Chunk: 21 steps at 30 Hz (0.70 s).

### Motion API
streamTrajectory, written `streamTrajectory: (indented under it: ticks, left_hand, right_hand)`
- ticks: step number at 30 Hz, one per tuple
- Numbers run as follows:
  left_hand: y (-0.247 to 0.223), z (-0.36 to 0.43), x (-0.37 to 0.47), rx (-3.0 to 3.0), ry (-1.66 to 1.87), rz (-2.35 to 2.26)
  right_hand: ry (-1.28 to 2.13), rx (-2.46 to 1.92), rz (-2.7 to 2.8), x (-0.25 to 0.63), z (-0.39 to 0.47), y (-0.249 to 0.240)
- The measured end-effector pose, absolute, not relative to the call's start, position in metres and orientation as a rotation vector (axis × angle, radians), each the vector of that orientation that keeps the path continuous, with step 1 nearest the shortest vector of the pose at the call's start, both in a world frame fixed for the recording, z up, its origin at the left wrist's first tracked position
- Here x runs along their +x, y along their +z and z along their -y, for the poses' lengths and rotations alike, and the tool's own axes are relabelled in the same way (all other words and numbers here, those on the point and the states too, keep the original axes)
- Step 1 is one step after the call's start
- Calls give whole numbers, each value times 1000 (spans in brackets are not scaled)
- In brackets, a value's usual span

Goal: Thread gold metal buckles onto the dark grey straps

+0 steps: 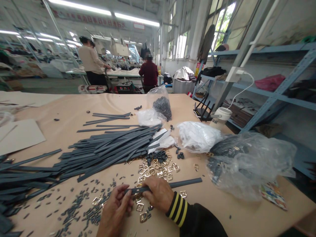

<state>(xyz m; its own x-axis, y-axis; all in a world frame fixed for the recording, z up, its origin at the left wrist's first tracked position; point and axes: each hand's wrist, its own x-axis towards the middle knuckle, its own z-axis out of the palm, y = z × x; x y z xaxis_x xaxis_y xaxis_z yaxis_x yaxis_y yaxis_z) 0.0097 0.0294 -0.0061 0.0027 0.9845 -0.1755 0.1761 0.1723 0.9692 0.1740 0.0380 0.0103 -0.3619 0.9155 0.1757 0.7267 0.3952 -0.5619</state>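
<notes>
A dark grey strap (186, 182) lies across both hands, its free end reaching out to the right. My left hand (118, 205) is closed, with thumb and fingers pinching the strap at its left end. My right hand (159, 193) grips the same strap a little further along, fingers curled over it. Between the hands, a bit of gold metal shows at the strap; whether it is fitted on cannot be made out. Loose gold buckles (170, 169) are scattered just beyond and around the hands. Small dark grey pieces (74, 207) lie spread left of my left hand.
A large heap of grey straps (116, 144) covers the left-centre of the table. Dark loops (158, 157) sit beside the buckles. Plastic bags (249, 164) stand to the right, near a white mug (222, 115) and a black router (203, 110). Two people work at a far table.
</notes>
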Motion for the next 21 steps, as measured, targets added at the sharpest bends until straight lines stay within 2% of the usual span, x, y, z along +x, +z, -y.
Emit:
streamTrajectory:
  ticks: [16, 21]
  left_hand:
    - [-8, -26, 8, 1218, 956, -1350]
    - [-5, -21, 10, 1312, 873, -1473]
  right_hand:
    - [463, -1399, 2282, 174, -38, 12]
    - [385, -1494, 2249, 174, -37, 14]
